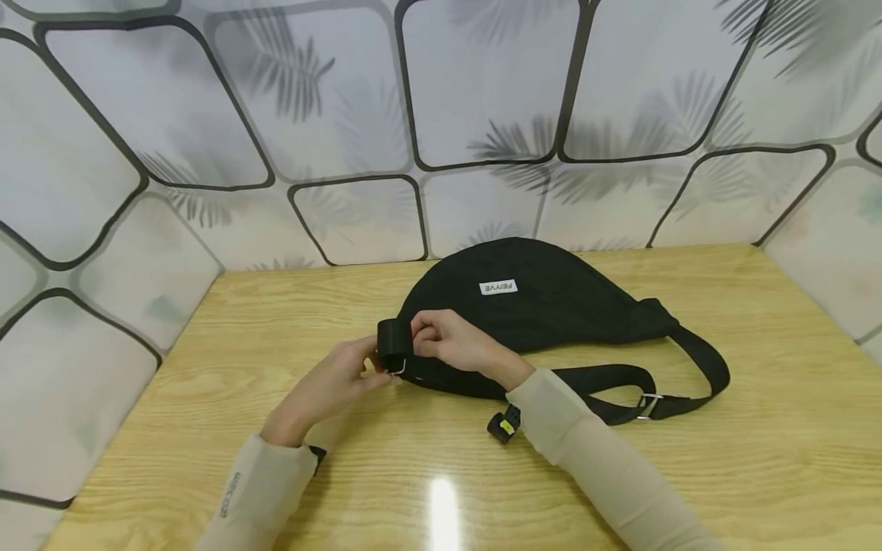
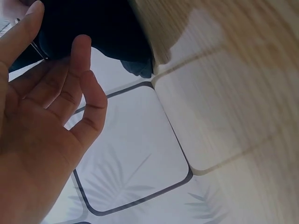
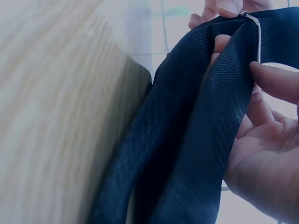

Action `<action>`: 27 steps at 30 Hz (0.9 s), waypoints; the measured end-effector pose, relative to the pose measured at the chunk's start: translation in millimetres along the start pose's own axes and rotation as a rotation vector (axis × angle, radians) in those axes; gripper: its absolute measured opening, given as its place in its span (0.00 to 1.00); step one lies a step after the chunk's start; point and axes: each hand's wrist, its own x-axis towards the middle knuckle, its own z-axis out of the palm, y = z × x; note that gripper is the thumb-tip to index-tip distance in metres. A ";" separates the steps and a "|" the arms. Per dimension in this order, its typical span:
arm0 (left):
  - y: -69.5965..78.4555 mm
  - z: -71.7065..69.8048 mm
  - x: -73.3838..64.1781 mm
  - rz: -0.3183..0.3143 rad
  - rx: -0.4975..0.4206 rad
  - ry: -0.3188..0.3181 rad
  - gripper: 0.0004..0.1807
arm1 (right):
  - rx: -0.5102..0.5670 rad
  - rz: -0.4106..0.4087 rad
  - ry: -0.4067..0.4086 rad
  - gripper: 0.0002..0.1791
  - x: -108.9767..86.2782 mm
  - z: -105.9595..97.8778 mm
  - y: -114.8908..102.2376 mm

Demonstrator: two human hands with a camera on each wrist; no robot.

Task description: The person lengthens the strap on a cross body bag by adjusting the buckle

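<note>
At the left end of the black bag (image 1: 551, 314), on the table (image 1: 772, 459), the left hand (image 1: 334, 386) pinched the metal buckle (image 3: 259, 39) while the right hand (image 1: 465, 344) gripped the strap (image 1: 394, 337). A loosened pinch or uneven pull might have twisted the strap or let it slip. The black bag's contents, if any, were hidden.

The left hand (image 1: 339, 375) and right hand (image 1: 463, 344) are near each other, each pinching between thumb and bent fingers; the sleeved left forearm (image 1: 258, 490) slants inward rightward, the sleeved right forearm (image 1: 606, 463) inward leftward
</note>
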 end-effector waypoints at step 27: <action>-1.5 0.1 1.8 -0.019 -0.020 0.034 0.09 | -0.254 -0.104 -0.033 0.26 1.2 9.1 -13.4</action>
